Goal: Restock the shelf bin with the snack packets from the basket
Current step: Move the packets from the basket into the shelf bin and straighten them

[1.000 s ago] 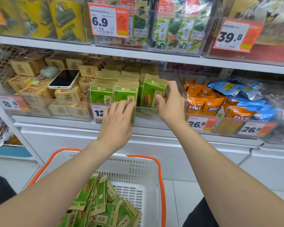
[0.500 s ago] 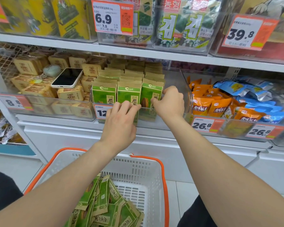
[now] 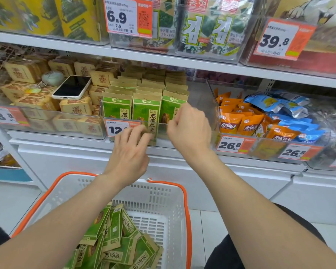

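We're at the shelf, live. Clear shelf bin [image 3: 204, 98] dead ctr, w/ green snack packets [image 3: 116, 107] standing upright in three rows, front to back. There's a strip of bare bin on the right side, nxt to the last row.

Our left hand [image 3: 128, 152] is up at the bin's front wall. Fingers are loosely spread and fairly straight, tips on the clear plastic just right of the price tag [image 3: 115, 129]. Nothing gripped there.

Our right hand [image 3: 188, 131] sits at the face of the front pkt in the right row, fingers curled inward. It's blurred, so we can't tell if it's pinching that pkt or only brushing it.

Down below, the white basket [image 3: 163, 195] w/ orange rim sits btwn our forearms. More loose packets [image 3: 113, 239] of the same green kind are heaped at its near left, lying every which way.

Left of the bin we've got tan biscuit packs [image 3: 76, 106], and a phone [image 3: 72, 87] lying screen-up on top of them. Right of the bin: orange pouches [image 3: 231, 123], then blue pouches [image 3: 279, 105] beyond.
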`<state>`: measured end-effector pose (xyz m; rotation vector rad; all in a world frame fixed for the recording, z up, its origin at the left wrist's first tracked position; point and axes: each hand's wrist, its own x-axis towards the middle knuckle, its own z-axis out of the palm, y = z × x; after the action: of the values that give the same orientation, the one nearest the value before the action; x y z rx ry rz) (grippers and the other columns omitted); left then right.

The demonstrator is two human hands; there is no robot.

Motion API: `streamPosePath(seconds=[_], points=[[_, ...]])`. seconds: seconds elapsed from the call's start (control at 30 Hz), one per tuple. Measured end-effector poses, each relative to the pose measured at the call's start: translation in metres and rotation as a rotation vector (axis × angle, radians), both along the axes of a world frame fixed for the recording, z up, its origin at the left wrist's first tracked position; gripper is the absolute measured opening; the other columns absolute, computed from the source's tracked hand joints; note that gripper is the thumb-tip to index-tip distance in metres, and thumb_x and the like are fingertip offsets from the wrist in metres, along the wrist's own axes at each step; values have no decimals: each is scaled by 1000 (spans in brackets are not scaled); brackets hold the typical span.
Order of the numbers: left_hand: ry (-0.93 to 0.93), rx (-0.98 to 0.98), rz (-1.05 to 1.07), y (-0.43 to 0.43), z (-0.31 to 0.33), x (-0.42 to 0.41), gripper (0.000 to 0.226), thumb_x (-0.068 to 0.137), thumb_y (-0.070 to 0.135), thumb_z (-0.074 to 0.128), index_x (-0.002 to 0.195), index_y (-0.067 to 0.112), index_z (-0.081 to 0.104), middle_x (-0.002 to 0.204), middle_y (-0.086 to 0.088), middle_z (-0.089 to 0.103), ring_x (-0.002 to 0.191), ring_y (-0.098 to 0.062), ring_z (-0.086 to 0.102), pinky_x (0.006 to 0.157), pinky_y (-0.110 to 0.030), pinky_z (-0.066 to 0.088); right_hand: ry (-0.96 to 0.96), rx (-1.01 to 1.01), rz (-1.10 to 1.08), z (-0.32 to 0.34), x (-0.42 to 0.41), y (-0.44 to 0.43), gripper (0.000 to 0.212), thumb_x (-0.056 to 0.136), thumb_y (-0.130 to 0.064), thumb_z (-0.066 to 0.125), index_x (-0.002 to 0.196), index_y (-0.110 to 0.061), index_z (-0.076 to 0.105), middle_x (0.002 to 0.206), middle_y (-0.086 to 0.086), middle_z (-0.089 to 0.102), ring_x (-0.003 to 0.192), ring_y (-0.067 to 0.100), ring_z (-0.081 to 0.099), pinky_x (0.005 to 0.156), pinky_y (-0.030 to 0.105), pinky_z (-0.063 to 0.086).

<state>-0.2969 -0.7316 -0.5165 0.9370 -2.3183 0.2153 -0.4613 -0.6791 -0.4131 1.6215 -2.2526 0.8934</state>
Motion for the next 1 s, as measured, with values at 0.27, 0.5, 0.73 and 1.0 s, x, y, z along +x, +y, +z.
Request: streamPosePath(seconds=[0.27, 0.5, 0.73, 1.0], points=[[-343, 420, -110, -4, -75, 30, 18, 85, 11, 58, 101, 14, 67, 108, -8, 67, 94, -37, 64, 74, -39, 48, 84, 529, 308, -41, 48, 30, 23, 87, -25, 63, 75, -16, 45, 69, 2, 40, 72, 34, 50, 58, 32, 35], [-773, 821, -46, 23, -112, 46, 23, 99, 24, 53, 118, 25, 66, 124, 2, 65, 108, -22, 65, 92, -39, 56, 317, 1001, 465, -107, 70, 39, 22, 96, -22, 58, 117, -15, 62, 111, 5, 59, 98, 26, 61, 74, 37, 47], [-1163, 938, -110, 67, -168, 71, 47, 96, -3, 57, 139, 17, 58, 139, -4, 60, 115, -25, 64, 87, -32, 56, 439, 1361, 564, -141, 86, 43, 8, 96, -11, 53, 91, -12, 58, 89, 2, 57, 70, 17, 54, 80, 36, 58], [-1287, 1149, -234, 100, -193, 71, 31, 92, 39, 78, 104, 14, 64, 112, 0, 64, 105, -23, 63, 96, -37, 56, 472, 1381, 636, -151, 98, 37, 33, 101, -11, 51, 72, -15, 35, 87, 3, 52, 70, 17, 50, 78, 34, 53]])
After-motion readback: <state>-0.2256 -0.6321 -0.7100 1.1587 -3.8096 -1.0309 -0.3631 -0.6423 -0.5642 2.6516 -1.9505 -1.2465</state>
